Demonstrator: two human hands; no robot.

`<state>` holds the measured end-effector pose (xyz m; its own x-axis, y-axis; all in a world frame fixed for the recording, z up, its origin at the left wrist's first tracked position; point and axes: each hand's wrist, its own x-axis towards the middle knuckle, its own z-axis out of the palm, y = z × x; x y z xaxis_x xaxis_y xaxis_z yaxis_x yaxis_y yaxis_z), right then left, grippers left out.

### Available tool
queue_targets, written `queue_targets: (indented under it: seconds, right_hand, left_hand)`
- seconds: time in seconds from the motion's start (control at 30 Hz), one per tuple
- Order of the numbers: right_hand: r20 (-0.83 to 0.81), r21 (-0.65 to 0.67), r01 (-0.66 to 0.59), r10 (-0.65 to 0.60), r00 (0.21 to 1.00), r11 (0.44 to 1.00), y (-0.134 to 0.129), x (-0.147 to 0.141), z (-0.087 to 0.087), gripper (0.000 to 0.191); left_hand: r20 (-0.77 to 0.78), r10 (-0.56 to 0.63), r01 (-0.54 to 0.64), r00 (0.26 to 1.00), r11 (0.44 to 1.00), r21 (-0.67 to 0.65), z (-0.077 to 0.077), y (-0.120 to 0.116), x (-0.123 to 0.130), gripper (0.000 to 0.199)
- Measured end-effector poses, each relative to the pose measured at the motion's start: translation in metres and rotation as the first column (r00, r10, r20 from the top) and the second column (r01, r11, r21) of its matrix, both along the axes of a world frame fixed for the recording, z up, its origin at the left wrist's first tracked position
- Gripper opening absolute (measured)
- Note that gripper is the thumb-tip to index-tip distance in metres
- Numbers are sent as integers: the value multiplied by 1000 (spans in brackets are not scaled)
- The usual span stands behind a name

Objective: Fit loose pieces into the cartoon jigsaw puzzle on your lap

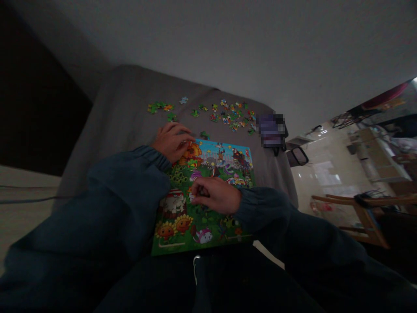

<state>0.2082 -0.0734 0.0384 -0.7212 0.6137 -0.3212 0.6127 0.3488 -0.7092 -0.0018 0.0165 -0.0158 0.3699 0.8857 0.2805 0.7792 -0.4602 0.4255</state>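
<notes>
A colourful cartoon picture puzzle board (202, 221), with sunflowers, green plants and a blue sky along its far edge, lies just in front of my body. My left hand (172, 141) rests at the board's far left corner, its fingers stretched out over the edge and a round orange flower in the picture. Over the middle of the board is my right hand (216, 195), with thumb and fingers curled together. Whatever they may hold is hidden by the fingers. Part of the picture is covered by both hands.
Loose green jigsaw pieces (159, 107) lie beyond my left hand, and a larger scatter of mixed pieces (233, 115) lies farther right on the grey cloth (120, 104). A blurred purple item (272, 130) stands at the cloth's right edge. A wooden chair (365, 217) is at right.
</notes>
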Motion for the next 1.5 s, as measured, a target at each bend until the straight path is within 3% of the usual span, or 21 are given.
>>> queue_targets:
  seconds: [0.17,0.47,0.6,0.7,0.8,0.97,1.1,1.3,1.5]
  right_hand:
    - [7,-81,20,-19,1000,997,-1,1,1,18]
    - [91,202,-69,51,995,977,-5,-5,-7,21]
    - [48,263,-128,120,992,956,-3,9,-1,20]
    - [66,322,-220,210,975,921,-6,27,3,32]
    - [152,349,-257,216,964,901,-14,38,3,37]
    - [171,340,-177,125,977,923,-23,35,0,19]
    - [167,322,-159,109,980,933,-21,32,2,21]
    - [181,398,-257,200,963,880,-23,37,-2,38]
    - [186,464,-289,226,956,838,-25,39,-6,34]
  left_hand:
    - [-1,-9,9,1000,1000,-7,1,0,0,28]
    - [9,-26,26,1000,999,26,-1,0,-2,28]
    - [15,-24,23,1000,999,38,-2,0,-2,28]
    - [16,-27,26,1000,999,35,-3,1,-2,27]
    - [16,-24,23,1000,999,27,-4,1,-1,28]
    - [21,-15,14,1000,999,35,-5,1,-1,29]
    - [24,-26,25,999,998,55,-6,1,-2,30]
    - [10,-34,33,999,998,51,-5,1,-2,30]
    - [19,-26,26,999,999,47,-6,3,-2,29]
